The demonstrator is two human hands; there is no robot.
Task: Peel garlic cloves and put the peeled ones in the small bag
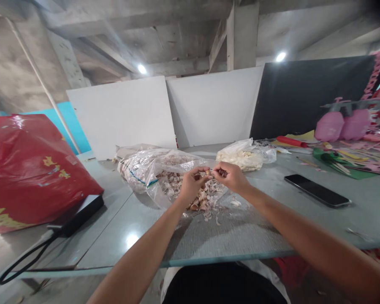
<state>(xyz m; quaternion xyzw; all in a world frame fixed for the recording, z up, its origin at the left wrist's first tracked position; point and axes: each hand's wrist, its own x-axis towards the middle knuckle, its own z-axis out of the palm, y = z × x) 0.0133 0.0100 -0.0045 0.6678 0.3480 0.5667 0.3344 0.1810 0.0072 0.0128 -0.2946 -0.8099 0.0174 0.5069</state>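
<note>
My forearms reach out over the grey table (228, 236), and its near edge sits close under them, so any scrap I brush toward me could slide off into my lap. My left hand (191, 183) and my right hand (231, 177) meet just above a loose heap of pale husks and pieces (205, 200) that looks like garlic skins and cloves (too small for me to swear to it). Both sets of fingers are curled in to a pinch, tips nearly touching, and between them I hold one small piece (213, 172); most of it is hidden by my own fingertips, so I cannot tell its shape or how firmly I have it.

I judge the main risk to be that piece slipping: it is tiny, held only at the tips, and if it drops it falls into the heap, where it would be lost among the look-alikes. Dry flakes already lie scattered on the bare table just beside the heap, and a careless sweep of my wrist would spread them further.

Behind the heap the open clear plastic bag (152, 169) of the same stuff slumps on its side; a tug on its mouth could spill more out. Further back, a second clear bag (243, 156) holds whiter pieces, well apart. To the right lies a black phone (316, 191), near enough for flakes to reach. At far left sits a red plastic bag (28, 169).
</note>
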